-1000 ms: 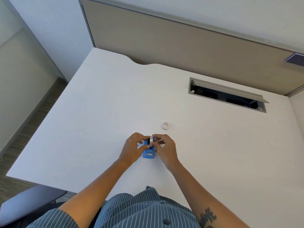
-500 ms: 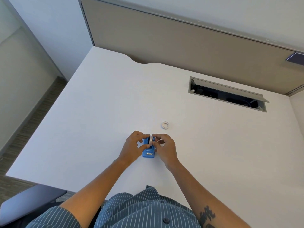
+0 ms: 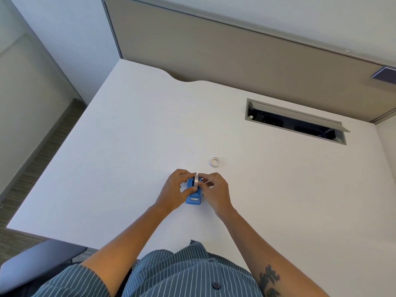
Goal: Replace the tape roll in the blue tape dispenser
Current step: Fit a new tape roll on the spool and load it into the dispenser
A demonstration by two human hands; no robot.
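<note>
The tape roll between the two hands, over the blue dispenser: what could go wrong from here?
1. The roll stands on edge, pinched by fingertips of both hands; it may sit crooked in the dispenser, since the fingers hide the slot.
2. The dispenser is small and only loosely steadied by the left hand; pressing down could tip it.
3. The right hand could knock the white ring nearby.

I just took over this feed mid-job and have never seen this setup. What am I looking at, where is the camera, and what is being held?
No machine here: a person works bare-handed, filmed by one wide-angle camera on their head, looking down. On the white desk stands a blue tape dispenser. The left hand and right hand pinch a tape roll from either side, upright over the dispenser's cradle; whether it is seated cannot be told. A small white ring, likely the spent core, lies apart beyond the hands. An open cable hatch sits further back.
</note>
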